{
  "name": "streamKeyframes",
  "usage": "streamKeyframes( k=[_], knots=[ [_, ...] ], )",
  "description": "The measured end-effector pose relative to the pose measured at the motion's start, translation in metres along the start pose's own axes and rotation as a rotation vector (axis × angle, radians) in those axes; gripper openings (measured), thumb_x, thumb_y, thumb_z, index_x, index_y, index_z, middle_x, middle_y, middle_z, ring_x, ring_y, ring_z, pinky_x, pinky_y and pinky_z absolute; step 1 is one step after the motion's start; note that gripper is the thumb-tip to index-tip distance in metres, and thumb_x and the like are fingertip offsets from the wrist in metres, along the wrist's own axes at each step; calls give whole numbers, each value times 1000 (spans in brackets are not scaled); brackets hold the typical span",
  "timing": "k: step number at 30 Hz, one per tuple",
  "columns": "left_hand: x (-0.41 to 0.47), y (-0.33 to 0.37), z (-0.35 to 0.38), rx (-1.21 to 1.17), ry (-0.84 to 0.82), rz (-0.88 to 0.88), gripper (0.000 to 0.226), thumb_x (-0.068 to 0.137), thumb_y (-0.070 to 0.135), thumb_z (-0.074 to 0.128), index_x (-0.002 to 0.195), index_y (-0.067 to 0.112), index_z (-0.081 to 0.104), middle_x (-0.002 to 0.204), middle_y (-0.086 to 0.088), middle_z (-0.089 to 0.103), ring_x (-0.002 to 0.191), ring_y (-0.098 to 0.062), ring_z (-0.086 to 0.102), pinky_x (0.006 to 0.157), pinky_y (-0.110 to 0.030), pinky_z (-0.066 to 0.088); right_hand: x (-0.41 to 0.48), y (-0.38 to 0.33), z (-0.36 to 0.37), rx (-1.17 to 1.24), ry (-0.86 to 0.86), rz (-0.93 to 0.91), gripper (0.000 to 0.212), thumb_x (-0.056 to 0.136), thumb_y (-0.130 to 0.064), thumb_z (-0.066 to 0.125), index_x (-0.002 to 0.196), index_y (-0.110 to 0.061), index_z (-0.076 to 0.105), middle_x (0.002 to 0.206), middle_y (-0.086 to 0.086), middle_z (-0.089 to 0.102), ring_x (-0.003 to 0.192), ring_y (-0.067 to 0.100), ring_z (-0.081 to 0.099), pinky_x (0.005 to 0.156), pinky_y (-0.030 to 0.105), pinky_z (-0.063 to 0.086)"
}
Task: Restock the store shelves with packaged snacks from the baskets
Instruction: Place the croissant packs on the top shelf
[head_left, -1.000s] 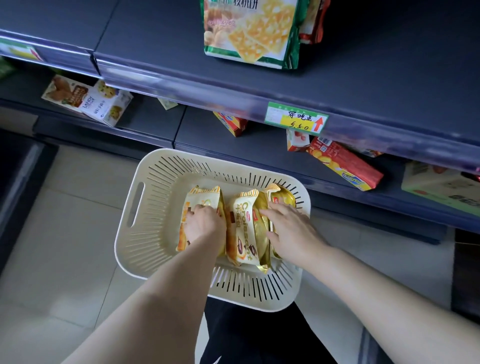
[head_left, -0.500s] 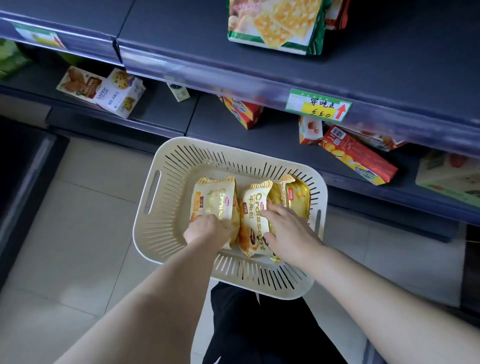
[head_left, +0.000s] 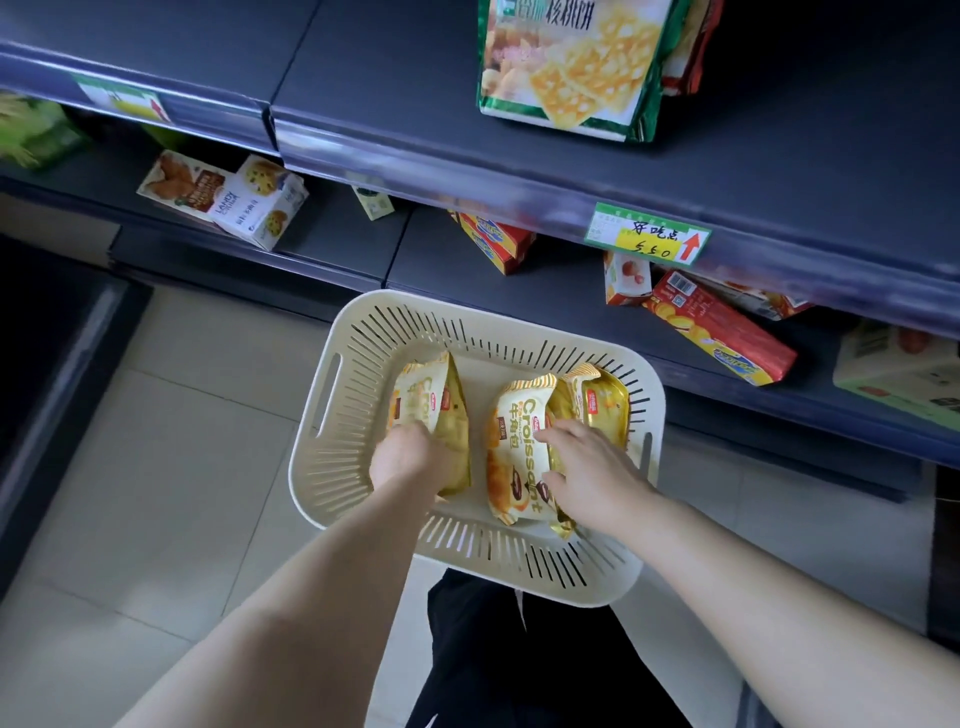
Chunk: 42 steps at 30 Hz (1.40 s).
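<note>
In the cream basket (head_left: 323, 415), my left hand (head_left: 410, 460) grips one croissant packet (head_left: 428, 400), tilted on edge. My right hand (head_left: 595, 475) grasps the second packet (head_left: 514, 441). Both lie lengthwise, top seals pointing toward the shelves (head_left: 519, 291).

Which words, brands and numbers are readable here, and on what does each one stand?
"Croissant" and "牛角包": middle croissant pack.
"LANDY": white cookie box.
"核桃饼": cracker bag.
"好吃点" and, it seems, "5.50": price tag.
Small print on the red boxes and the other tag: too blurred to read.
</note>
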<state>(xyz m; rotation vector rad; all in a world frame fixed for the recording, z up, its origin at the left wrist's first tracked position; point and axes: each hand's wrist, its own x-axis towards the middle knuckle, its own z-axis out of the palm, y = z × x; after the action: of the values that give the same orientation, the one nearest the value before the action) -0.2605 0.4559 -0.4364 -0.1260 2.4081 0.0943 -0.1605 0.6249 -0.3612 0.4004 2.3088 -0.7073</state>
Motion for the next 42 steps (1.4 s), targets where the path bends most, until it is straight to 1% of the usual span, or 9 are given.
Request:
streamKeyframes(
  k=[5,14,19,26,29,33,36,39,42],
  knots=[
    [-9,-9,-46,-446,-77,-39,10,84,15,59,74,13,60,82,-6,69,71,-19,68,55,-28,55,-3,-32,-2,40,-39,-21,63,96,-29,54,152,-22,25,158,2,24,143,23,28,114,44,32],
    [-53,16,-94,-785,-390,-24,21,87,7,50,93,5,70,83,-8,77,78,-23,76,72,-34,53,-18,-68,0,150,182,86,113,80,-42,74,154,-24,-9,154,9,29,132,27,41,100,35,39],
    [-69,21,-105,-810,-451,102,15,90,17,57,84,12,70,86,-2,77,80,-20,74,89,-41,41,-31,-71,0,482,429,232,84,75,-32,75,141,-27,23,136,2,47,112,25,53,78,29,41],
    [-51,-5,-120,-690,-85,196,18,91,15,51,95,9,67,88,-9,64,71,-24,52,63,-27,42,-54,-65,-2,1154,493,460,55,77,-14,68,124,-21,40,109,7,56,88,26,57,73,32,44],
    [-51,-17,-125,-675,-244,256,39,95,35,54,120,7,65,114,-13,68,86,-23,59,81,-32,54,-64,-70,2,1398,557,486,21,75,-9,65,89,-14,51,79,9,59,64,24,56,62,29,42],
    [-61,-32,-123,-683,-401,193,35,99,48,45,101,16,58,103,-5,63,89,-21,58,80,-32,42,-81,-77,8,1598,496,450,25,73,-16,61,96,-9,58,74,13,63,62,27,59,64,32,47],
    [-68,-36,-121,-651,-436,196,40,87,56,60,97,17,63,97,-5,68,96,-27,62,94,-44,48,-95,-70,11,1581,589,427,26,87,-12,54,113,-14,50,89,14,62,75,29,59,68,34,47],
    [-75,-31,-118,-681,-516,244,35,88,46,68,105,16,66,91,-3,72,89,-22,66,86,-41,56,-107,-64,15,1298,669,448,50,97,-22,46,143,-25,26,113,8,57,94,25,57,77,36,48],
    [-92,-19,-118,-725,-575,282,27,93,34,66,114,16,62,92,-4,75,85,-21,70,73,-39,58,-119,-59,22,1073,655,441,65,94,-33,56,145,-27,17,127,6,53,107,24,56,93,38,48]
  ],
)
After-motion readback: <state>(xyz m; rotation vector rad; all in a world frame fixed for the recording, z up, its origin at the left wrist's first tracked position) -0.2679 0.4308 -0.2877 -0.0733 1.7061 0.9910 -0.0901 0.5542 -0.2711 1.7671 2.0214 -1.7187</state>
